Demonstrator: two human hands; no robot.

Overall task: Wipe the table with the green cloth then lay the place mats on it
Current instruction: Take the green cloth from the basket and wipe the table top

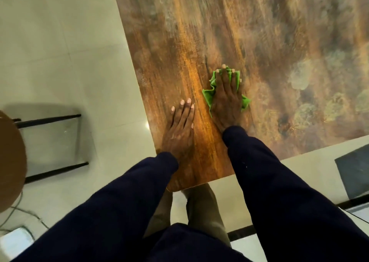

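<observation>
Dark sleeves point(279, 182) fill the bottom of the view, both arms reaching forward and down from a standing person at the near corner of the table point(199, 32). That big wood-grain top runs away up and to the right, and it shows cloudy, smeary patches on the far right side, so by the look of it the wiping half of the job has plenty left to cover. Off to the left a round brown stool point(10, 158) stands on the pale floor point(60, 52), well apart from the action. No place mats are in sight anywhere, so that step reads as not yet begun. Now the hands: the left hand point(179, 130) lies flat on bare wood near the table's left edge, fingers straight and together, holding nothing. It looks like a brace, taking the weight of the lean so the other arm can push freely. The right hand point(226, 100) sits just beside it and further in, palm down, fingers stretched long and pressed onto the green cloth point(208, 97). It is not gripping the cloth but pinning it flat under the palm, which spreads the pressure for a wiping stroke. The cloth itself is bunched and crumpled, its folds poking out on both sides of the hand and past the fingertips, lying on the tabletop just short of the cloudy patches.
</observation>
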